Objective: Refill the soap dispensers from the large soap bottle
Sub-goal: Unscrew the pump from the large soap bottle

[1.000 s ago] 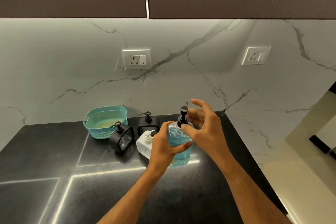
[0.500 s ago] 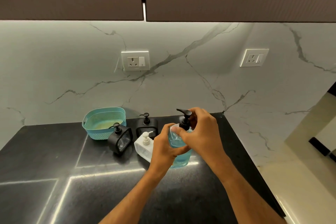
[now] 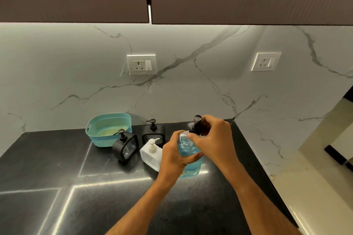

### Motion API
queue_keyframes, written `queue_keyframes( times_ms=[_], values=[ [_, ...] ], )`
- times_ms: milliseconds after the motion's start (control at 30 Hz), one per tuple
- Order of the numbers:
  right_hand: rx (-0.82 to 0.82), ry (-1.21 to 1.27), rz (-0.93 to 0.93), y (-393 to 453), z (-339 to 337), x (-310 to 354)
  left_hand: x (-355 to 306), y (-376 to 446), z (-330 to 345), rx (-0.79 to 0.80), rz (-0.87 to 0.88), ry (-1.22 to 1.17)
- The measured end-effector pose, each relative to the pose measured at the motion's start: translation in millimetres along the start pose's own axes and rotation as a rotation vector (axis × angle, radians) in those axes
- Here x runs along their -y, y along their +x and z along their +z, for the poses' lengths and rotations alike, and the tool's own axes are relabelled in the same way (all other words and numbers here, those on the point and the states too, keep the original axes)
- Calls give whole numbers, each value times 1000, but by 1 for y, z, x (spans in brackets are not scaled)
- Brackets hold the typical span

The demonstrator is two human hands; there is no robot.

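The large soap bottle is held in a two-handed grip: its clear body, part full of blue liquid, is wrapped by the curled fingers and thumb of the left hand, while the black pump head at its neck is pinched by the closed fingers of the right hand. In the head view the bottle is seen upright on the black counter, near its right end. Just to its left a white dispenser is found, with two black dispensers and a teal basket behind it.

The step is judged to be unscrewing the pump. The body should be kept steady and vertical, the collar turned rather than the spout, and the dip tube lifted straight out so that drips are avoided.
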State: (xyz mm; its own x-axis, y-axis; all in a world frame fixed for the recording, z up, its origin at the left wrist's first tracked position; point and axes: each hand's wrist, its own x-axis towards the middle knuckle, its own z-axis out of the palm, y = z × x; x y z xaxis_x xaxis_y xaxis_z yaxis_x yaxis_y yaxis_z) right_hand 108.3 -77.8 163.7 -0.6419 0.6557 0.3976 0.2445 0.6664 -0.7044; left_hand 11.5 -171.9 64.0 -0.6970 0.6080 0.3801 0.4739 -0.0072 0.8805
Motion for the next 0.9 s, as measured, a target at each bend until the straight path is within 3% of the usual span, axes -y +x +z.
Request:
queue_keyframes(
  times_ms=[400,633,900],
  values=[
    [197,18,-27,13,-18,-6,-4,5,10,-11,8,-42],
    [-44,-146,14,6,-8,-8,-8,0,17,-14,3,-31],
    [79,29,19,15,-28,-10,-8,0,19,-5,-24,-48]
  ],
)
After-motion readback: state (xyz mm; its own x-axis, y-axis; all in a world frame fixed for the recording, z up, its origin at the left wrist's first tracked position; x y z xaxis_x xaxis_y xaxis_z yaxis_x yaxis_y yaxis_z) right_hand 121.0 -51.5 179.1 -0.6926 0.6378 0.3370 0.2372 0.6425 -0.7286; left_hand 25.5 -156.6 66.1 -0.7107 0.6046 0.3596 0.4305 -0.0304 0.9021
